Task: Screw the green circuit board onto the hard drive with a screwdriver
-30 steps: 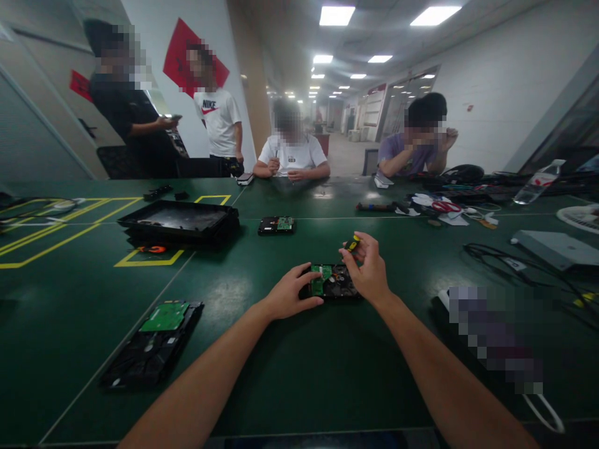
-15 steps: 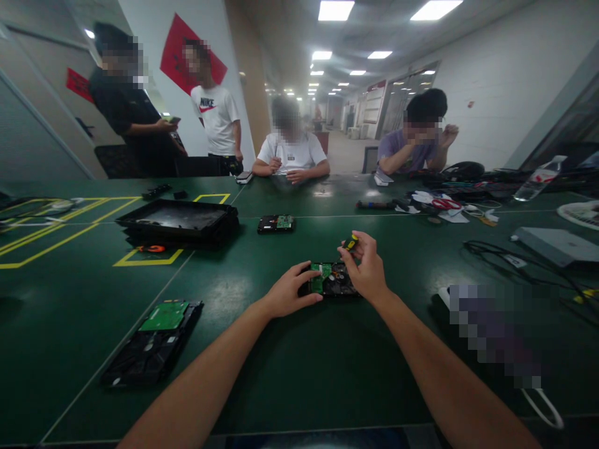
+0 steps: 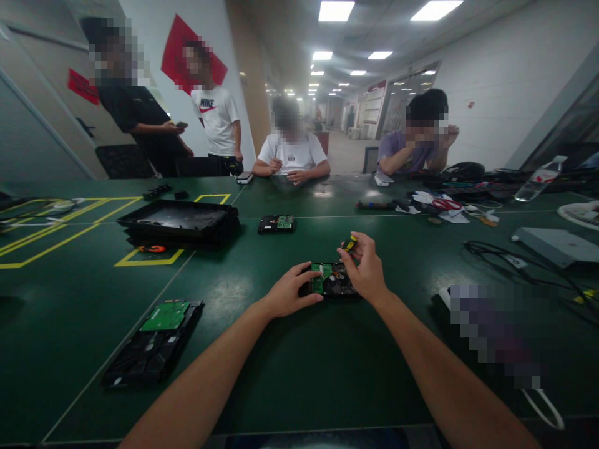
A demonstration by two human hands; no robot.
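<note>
A hard drive [image 3: 333,280] with a green circuit board lies flat on the green table [image 3: 299,368] in front of me. My left hand [image 3: 292,290] grips its left end, thumb on the near edge and fingers over the board side. Pinched in the fingers of my right hand [image 3: 367,265] is a short yellow-and-black screwdriver [image 3: 349,243], held tilted over the drive's right part; its tip is too small to make out. A larger drive [image 3: 152,343] rests at the left, and another small drive [image 3: 276,224] lies farther back.
Stacked black trays [image 3: 180,218] stand at the back left, with an orange-handled tool [image 3: 153,249] before them. At right are a grey box [image 3: 556,246], cables, a bottle [image 3: 540,179] and a blurred-out object [image 3: 496,337]. Several people are across the table.
Both of my hands, the drive and the screwdriver look almost unmoved. The standing person in black at the far left has shifted posture, and the phone in that person's hand has moved right.
</note>
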